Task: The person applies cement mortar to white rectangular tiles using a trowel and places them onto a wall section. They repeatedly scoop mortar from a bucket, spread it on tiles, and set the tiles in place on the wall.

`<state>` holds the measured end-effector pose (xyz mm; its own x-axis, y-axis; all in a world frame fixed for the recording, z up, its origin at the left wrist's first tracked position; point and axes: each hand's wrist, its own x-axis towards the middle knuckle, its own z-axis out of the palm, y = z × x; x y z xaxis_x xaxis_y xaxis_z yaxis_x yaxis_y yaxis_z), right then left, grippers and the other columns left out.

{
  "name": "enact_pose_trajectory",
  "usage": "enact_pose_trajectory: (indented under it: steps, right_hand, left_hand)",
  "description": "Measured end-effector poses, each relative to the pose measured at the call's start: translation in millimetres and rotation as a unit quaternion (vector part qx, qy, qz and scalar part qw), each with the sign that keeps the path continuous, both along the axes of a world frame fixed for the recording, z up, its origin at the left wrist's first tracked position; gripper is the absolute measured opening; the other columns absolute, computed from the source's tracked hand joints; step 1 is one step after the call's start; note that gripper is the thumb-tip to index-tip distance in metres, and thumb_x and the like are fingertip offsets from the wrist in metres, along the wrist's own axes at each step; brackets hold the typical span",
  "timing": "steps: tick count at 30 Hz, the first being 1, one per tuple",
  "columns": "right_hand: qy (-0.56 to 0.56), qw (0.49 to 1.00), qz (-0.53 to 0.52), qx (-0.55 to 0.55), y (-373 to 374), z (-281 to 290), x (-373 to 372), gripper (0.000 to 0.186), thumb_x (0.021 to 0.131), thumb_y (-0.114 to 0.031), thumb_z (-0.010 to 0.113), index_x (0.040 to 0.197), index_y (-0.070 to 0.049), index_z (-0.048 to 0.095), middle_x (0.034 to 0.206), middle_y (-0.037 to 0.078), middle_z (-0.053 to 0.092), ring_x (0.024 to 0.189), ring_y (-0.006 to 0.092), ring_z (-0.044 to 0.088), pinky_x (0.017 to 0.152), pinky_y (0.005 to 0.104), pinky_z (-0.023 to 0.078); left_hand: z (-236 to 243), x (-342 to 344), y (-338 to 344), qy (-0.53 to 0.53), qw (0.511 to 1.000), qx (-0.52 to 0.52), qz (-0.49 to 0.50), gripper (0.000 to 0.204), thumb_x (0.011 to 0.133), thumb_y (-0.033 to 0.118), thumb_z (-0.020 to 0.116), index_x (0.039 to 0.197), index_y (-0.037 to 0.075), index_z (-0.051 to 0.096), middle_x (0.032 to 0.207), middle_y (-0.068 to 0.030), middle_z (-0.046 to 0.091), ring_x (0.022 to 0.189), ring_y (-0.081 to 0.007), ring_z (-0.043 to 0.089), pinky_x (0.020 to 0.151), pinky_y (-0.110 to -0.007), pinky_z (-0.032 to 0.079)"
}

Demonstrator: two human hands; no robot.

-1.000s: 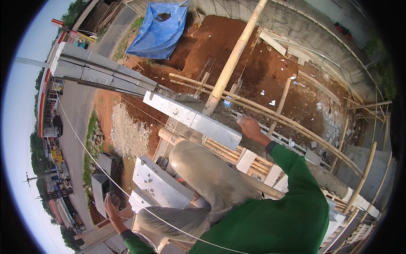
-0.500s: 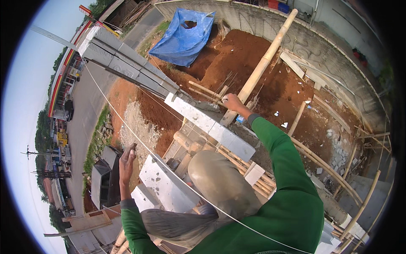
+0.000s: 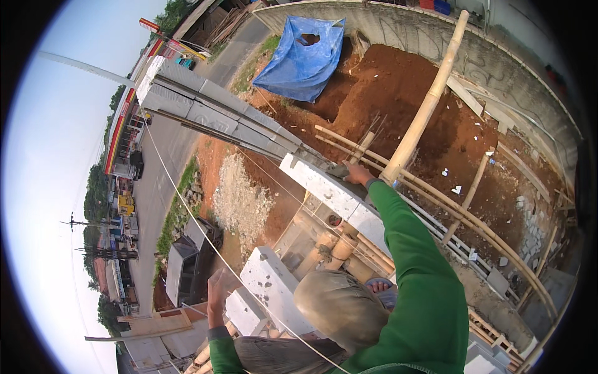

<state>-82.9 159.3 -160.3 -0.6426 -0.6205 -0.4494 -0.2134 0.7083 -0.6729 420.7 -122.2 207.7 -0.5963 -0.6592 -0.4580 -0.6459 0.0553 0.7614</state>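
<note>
My right hand [image 3: 357, 175] reaches forward over the far side of a row of white blocks [image 3: 324, 187], index finger stretched out. Its fingertips are at a patch of wet-looking grey mortar [image 3: 338, 170] beside the blocks; whether they touch it I cannot tell. My left hand [image 3: 222, 288] is raised at the lower left, smeared by motion, near a taut white string [image 3: 208, 235] that crosses in front of me. Below it lie loose white blocks [image 3: 272, 282] with dark spots. My bent knee [image 3: 339, 302] is between my arms.
A tall stack of grey blocks [image 3: 205, 103] rises at the far left end of the row. A thick bamboo pole [image 3: 430, 100] slants beyond my right hand, with thinner poles nearby. A blue tarp [image 3: 305, 71] covers part of the red soil. A dark vehicle [image 3: 182, 265] stands lower left.
My right hand has come down from beside the bamboo pole to the mortar, its index finger now extended. My left hand has lowered and blurred. The whole view has shifted right.
</note>
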Motion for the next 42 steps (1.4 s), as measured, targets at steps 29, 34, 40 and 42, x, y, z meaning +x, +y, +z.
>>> enact_pose_trajectory:
  steps: [29,34,40,42]
  right_hand:
    - [0.053,0.996,-0.062,-0.032,-24.0,-28.9,-12.6,0.064,0.099,-0.050,0.063,0.152,-0.014,0.052,0.149,0.021,0.055,0.135,0.0397,0.055,0.109,0.0492,0.047]
    - [0.008,0.984,-0.140,-0.106,4.7,-110.4,-37.3,0.056,0.097,-0.039,0.062,0.144,-0.007,0.058,0.139,0.024,0.062,0.132,0.0420,0.056,0.109,0.0500,0.046]
    - [0.039,0.997,0.056,0.023,-7.5,-157.2,-44.8,0.043,0.085,-0.021,0.060,0.122,0.000,0.070,0.126,0.026,0.069,0.117,0.0428,0.067,0.095,0.0505,0.054]
    - [0.028,0.999,0.014,0.011,-2.3,-137.6,-38.9,0.045,0.084,-0.019,0.060,0.123,0.001,0.069,0.129,0.026,0.068,0.118,0.0423,0.066,0.097,0.0509,0.053]
  left_hand:
    - [-8.7,8.3,4.7,0.002,0.997,0.075,-0.020,0.067,0.108,0.047,0.055,0.142,-0.010,0.051,0.125,-0.0245,0.069,0.114,-0.0359,0.070,0.099,-0.047,0.056]
    - [-2.6,13.9,1.6,0.015,0.997,0.074,0.008,0.067,0.107,0.049,0.055,0.141,-0.010,0.052,0.123,-0.0236,0.070,0.115,-0.0367,0.070,0.098,-0.047,0.054]
    - [-3.1,4.7,5.3,0.023,0.994,0.097,-0.035,0.068,0.107,0.051,0.054,0.141,-0.008,0.053,0.129,-0.0237,0.067,0.115,-0.0359,0.069,0.100,-0.048,0.054]
    - [-2.3,0.0,9.4,0.016,0.994,0.097,-0.040,0.069,0.107,0.051,0.053,0.142,-0.008,0.052,0.129,-0.0241,0.067,0.115,-0.0360,0.069,0.101,-0.049,0.054]
